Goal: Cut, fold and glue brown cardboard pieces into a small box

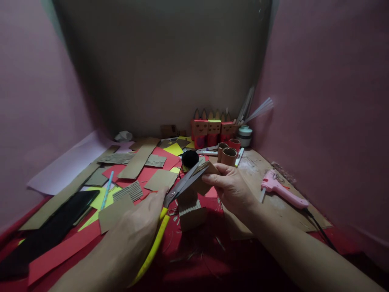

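My left hand [138, 227] is closed on a pair of scissors [153, 247] with yellow handles. Its blades are spread and point up and to the right, at a piece of brown cardboard [203, 186]. My right hand [232, 188] pinches that cardboard at its right side, thumb on the near face. Just below is a folded piece of corrugated cardboard [193, 219]; whether it joins the held piece I cannot tell. A black fluffy ball [190, 158] lies behind the blades.
Cardboard and coloured paper scraps [138, 158] cover the left side, near a black flat object [54, 227]. Cardboard tubes [228, 156] stand behind my right hand, before decorated red boxes [214, 132] with drawn faces. A pink glue gun [281, 190] with a cord lies at right.
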Demonstrator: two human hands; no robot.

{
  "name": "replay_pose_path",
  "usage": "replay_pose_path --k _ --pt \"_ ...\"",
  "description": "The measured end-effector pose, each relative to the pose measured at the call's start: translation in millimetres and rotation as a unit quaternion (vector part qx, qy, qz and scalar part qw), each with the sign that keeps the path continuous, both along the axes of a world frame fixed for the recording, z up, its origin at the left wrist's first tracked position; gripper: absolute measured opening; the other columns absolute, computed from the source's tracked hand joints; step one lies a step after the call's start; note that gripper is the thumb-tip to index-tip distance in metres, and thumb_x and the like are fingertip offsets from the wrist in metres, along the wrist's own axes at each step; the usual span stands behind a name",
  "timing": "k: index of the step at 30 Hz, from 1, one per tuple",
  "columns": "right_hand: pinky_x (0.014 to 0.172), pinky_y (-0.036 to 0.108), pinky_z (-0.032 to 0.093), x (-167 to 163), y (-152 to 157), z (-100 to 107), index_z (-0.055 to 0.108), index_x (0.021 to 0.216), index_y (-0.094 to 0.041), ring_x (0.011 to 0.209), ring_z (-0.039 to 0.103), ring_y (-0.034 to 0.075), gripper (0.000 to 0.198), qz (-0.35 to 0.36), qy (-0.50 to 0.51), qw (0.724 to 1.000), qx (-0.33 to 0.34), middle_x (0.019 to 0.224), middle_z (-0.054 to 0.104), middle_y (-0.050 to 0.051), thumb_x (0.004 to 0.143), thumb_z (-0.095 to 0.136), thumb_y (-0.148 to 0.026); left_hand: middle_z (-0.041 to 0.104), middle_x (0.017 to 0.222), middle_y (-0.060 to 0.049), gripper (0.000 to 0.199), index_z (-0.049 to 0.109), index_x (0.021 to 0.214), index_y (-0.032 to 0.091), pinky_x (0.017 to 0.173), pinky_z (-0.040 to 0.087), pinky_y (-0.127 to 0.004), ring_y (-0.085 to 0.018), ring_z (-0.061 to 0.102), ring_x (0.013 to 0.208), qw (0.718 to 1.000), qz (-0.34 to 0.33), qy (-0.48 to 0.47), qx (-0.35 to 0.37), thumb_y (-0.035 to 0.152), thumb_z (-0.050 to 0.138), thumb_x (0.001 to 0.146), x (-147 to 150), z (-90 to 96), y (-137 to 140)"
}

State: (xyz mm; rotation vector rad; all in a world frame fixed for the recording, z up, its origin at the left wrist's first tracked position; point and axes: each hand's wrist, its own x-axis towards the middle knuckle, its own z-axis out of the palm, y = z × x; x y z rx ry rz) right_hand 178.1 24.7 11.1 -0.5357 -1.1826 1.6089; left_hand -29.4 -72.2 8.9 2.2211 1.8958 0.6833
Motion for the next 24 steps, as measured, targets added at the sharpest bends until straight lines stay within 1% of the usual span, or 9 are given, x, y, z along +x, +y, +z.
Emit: replay_pose_path --k 2,4,8,10,13,16,19,21,24 --pt "0.077 0.031 0.047 -0.6 -0.5 -0.6 0.078 0.076 -0.024 0.073 0.062 0.015 0.015 0.0 0.003 1.0 -0.006 0.076 0.073 -0.001 0.061 0.083 -0.023 0.071 0.097 -0.014 0.049 0.06 0.124 0.017 0.068 0.051 -0.041 -0.028 0.065 0.077 1.0 -0.012 0.028 -0.003 0.023 0.04 0.081 1.8 3.2 -1.4" --pt "0.076 0.031 0.046 -1.0 -1.1 -0.9 0.078 0.076 -0.023 0.072 0.061 0.014 0.016 0.005 0.008 1.0 -0.012 0.075 0.072 -0.001 0.061 0.084 -0.022 0.071 0.093 -0.015 0.045 0.064 0.118 0.016 0.068 0.052 -0.041 -0.029 0.065 0.076 0.998 -0.019 0.056 -0.006 0.023 0.037 0.082 4.0 8.9 -2.8" --pt "0.074 0.03 0.045 -1.3 -1.8 -1.5 0.078 0.077 -0.024 0.07 0.06 0.014 0.016 0.009 0.01 1.0 -0.012 0.074 0.071 -0.001 0.061 0.083 -0.023 0.071 0.095 -0.02 0.049 0.066 0.116 0.011 0.065 0.053 -0.042 -0.029 0.064 0.073 0.992 -0.012 0.124 -0.011 0.021 0.031 0.083 6.9 18.6 -4.2" --pt "0.072 0.031 0.045 -1.7 -2.3 -1.7 0.078 0.075 -0.024 0.069 0.059 0.014 0.016 0.005 0.007 1.0 -0.016 0.073 0.071 -0.001 0.06 0.083 -0.023 0.072 0.098 -0.021 0.047 0.069 0.109 0.012 0.065 0.053 -0.042 -0.031 0.065 0.076 0.99 -0.007 0.14 -0.007 0.021 0.032 0.082 6.4 19.9 -4.6" --pt "0.07 0.031 0.045 -2.3 -3.9 -1.0 0.077 0.072 -0.024 0.068 0.058 0.014 0.014 0.0 0.007 1.0 -0.022 0.072 0.071 -0.001 0.059 0.081 -0.022 0.072 0.094 -0.02 0.042 0.072 0.095 0.015 0.067 0.054 -0.041 -0.03 0.067 0.078 0.987 -0.006 0.16 0.0 0.02 0.033 0.081 5.0 19.9 -5.1" --pt "0.068 0.03 0.044 -2.6 -6.1 1.0 0.077 0.069 -0.024 0.066 0.056 0.014 0.013 -0.002 0.012 1.0 -0.029 0.071 0.07 -0.001 0.058 0.08 -0.02 0.072 0.097 -0.024 0.049 0.071 0.103 0.01 0.067 0.056 -0.043 -0.032 0.069 0.079 0.979 -0.008 0.203 -0.01 0.017 0.029 0.08 6.1 21.8 -4.6" --pt "0.064 0.028 0.041 -2.9 -7.5 2.3 0.076 0.066 -0.023 0.062 0.053 0.013 0.012 -0.002 0.017 0.999 -0.039 0.066 0.068 -0.002 0.056 0.08 -0.019 0.071 0.096 -0.027 0.055 0.068 0.114 0.003 0.069 0.056 -0.047 -0.036 0.07 0.082 0.965 0.007 0.259 -0.045 0.014 0.027 0.079 10.6 26.5 -3.2" --pt "0.065 0.028 0.042 -3.3 -7.7 1.4 0.076 0.068 -0.022 0.063 0.054 0.012 0.013 -0.001 0.018 0.999 -0.044 0.067 0.068 -0.002 0.056 0.081 -0.02 0.071 0.094 -0.026 0.056 0.068 0.114 0.004 0.065 0.055 -0.048 -0.035 0.069 0.076 0.952 0.017 0.297 -0.072 0.014 0.027 0.078 14.2 29.7 -2.8" --pt "0.068 0.029 0.042 -4.5 -6.8 -2.3 0.077 0.073 -0.023 0.068 0.057 0.014 0.018 -0.002 0.011 0.999 -0.053 0.073 0.07 -0.001 0.056 0.082 -0.021 0.07 0.092 -0.025 0.058 0.069 0.115 0.006 0.054 0.052 -0.044 -0.032 0.066 0.063 0.935 -0.007 0.34 -0.096 0.012 0.026 0.077 17.3 31.6 -3.7"
